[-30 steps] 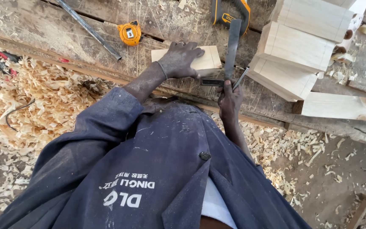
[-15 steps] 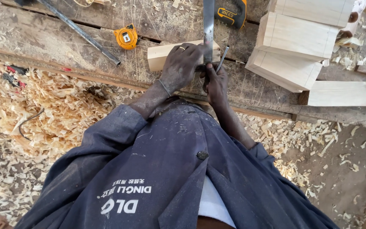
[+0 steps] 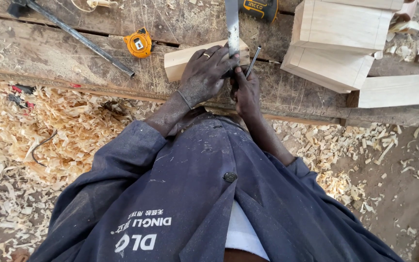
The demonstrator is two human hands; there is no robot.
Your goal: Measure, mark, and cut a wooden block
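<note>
On the workbench (image 3: 73,58), the small wooden block (image 3: 180,62) lies just right of the yellow tape measure (image 3: 139,43); the left hand (image 3: 204,73) presses on it, fingers spread, pinning the metal square (image 3: 232,26), while the right hand (image 3: 246,90) pinches a pencil (image 3: 253,60) alongside the blade.

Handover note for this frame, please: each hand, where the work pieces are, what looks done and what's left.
Left hand: flat on the small wood block, also steadying the steel rule laid across it.
Right hand: grip on a pencil beside the rule.
Block lies on the workbench; tape measure to its left, cut blocks stacked to the right.
Done: rule in place. Left: no drawn line on the block is visible.
</note>
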